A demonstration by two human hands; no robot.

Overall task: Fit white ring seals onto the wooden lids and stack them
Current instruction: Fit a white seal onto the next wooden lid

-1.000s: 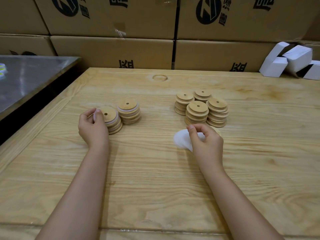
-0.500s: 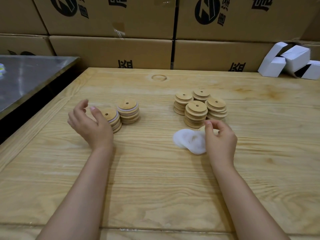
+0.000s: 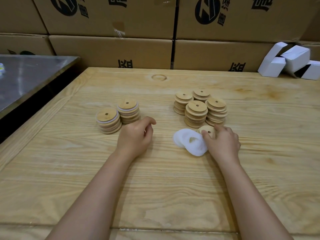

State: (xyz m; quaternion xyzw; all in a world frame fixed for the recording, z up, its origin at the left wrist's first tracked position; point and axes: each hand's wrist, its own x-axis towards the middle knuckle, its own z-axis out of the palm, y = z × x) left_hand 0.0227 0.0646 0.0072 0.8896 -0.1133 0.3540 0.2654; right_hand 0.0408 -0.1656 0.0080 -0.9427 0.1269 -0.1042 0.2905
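Four stacks of bare lids (image 3: 196,113) stand just behind the heap of white rings (image 3: 190,141), too overlapped to count. Two stacks with white seals (image 3: 108,120) stand well to its left. The right grip (image 3: 223,142) pinches one single lid (image 3: 207,131) at the heap's right edge. The left grip (image 3: 136,135), loosely curled and empty, is left of the heap over the counter (image 3: 155,179). The cartons (image 3: 112,49) behind bear a round black logo and characters I cannot read.

matt wooden lids (image 3: 197,106), grained wood table (image 3: 69,170)
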